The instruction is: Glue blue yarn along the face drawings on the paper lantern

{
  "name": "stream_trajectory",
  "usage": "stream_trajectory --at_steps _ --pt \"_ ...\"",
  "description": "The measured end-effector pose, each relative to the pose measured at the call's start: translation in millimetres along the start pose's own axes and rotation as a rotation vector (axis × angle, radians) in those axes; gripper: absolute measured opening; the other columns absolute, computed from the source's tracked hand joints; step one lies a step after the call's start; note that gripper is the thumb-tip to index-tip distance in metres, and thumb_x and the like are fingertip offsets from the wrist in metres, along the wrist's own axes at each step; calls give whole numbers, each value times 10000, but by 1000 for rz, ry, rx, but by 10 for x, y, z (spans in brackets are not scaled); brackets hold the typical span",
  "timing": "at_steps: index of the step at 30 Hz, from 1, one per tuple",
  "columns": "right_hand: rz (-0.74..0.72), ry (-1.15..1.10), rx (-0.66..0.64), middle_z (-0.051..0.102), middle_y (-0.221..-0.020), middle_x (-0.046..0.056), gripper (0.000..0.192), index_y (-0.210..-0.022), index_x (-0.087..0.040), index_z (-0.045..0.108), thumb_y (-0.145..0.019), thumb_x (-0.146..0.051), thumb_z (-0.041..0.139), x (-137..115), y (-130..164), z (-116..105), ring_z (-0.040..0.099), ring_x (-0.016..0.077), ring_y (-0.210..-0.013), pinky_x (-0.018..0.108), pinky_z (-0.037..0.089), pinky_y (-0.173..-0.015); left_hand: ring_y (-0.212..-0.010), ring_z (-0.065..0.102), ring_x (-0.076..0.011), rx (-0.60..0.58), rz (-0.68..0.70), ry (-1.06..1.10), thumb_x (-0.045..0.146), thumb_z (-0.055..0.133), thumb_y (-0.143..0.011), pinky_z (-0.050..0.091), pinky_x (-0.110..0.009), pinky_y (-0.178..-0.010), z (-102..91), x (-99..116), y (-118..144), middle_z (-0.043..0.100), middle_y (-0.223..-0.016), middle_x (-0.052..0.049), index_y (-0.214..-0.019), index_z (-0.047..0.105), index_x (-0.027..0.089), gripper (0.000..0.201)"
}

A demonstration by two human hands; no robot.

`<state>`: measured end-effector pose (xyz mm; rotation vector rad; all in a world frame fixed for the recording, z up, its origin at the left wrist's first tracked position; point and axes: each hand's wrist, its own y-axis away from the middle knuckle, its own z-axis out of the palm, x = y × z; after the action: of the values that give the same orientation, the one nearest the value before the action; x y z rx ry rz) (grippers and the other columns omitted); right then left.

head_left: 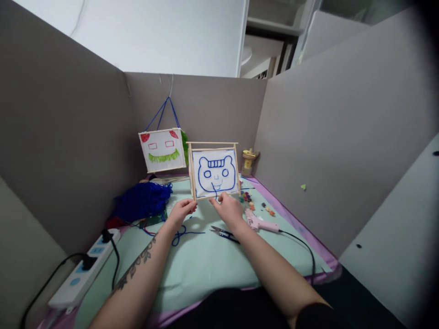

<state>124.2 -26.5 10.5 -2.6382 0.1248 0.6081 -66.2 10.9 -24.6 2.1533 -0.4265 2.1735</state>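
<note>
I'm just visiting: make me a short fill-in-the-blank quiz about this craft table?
1. Both hands, left hand and right hand, hold a framed panel showing a bear face outlined in ____ yarn.
2. The glue gun is coloured ____.
3. The hanging box has a fringe mouth coloured ____.

Missing words: blue; pink; green.

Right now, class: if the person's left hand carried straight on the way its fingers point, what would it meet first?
The left hand already pinches the lower left corner of the wooden frame with the blue yarn face, so it would probably meet that first, though depth is hard to judge.
</note>
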Motion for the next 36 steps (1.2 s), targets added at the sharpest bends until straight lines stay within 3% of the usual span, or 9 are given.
stream_trajectory --at_steps 4,11,16,25,36 --pt "-12 14 -44 679 -749 54 294 -818 -207 641 -862 -440 468 27 -39 49 612 181 -746 252 314 -591 -599 504 -119 5 8 -12 504 659 -674 400 -240 -603 0 -4 -1 563 -631 -5 -692 603 155 354" --pt "-47 5 51 670 -739 41 263 -861 -206 640 -892 -295 395 140 -107 -92 574 163 -679 258 276 -564 -587 500 -114 7 -3 18 484 680 -655 394 -239 -604 10 20 12 559 -613 7 -677 606 157 336" --pt "-87 55 97 659 -785 36 271 -889 -216 639 -900 -296 381 198 -273 -202 540 150 -682 252 242 -552 -584 490 -109 1 -6 26 462 677 -669 386 -236 -599 3 11 3 556 -613 7 -667 605 158 313" --pt "-145 17 144 636 -805 24 214 -742 -203 622 -834 -268 440 273 -489 -221 521 137 -716 254 249 -543 -595 487 -107 -7 5 38 442 674 -687 377 -228 -586 -14 -40 -19 560 -629 0 -687 613 156 293" --pt "-143 17 72 629 -804 18 168 -709 -199 607 -779 -253 464 303 -503 -235 498 136 -696 245 234 -528 -592 477 -96 -6 -5 51 434 688 -679 364 -216 -581 -10 -38 -20 547 -618 5 -683 614 142 301"
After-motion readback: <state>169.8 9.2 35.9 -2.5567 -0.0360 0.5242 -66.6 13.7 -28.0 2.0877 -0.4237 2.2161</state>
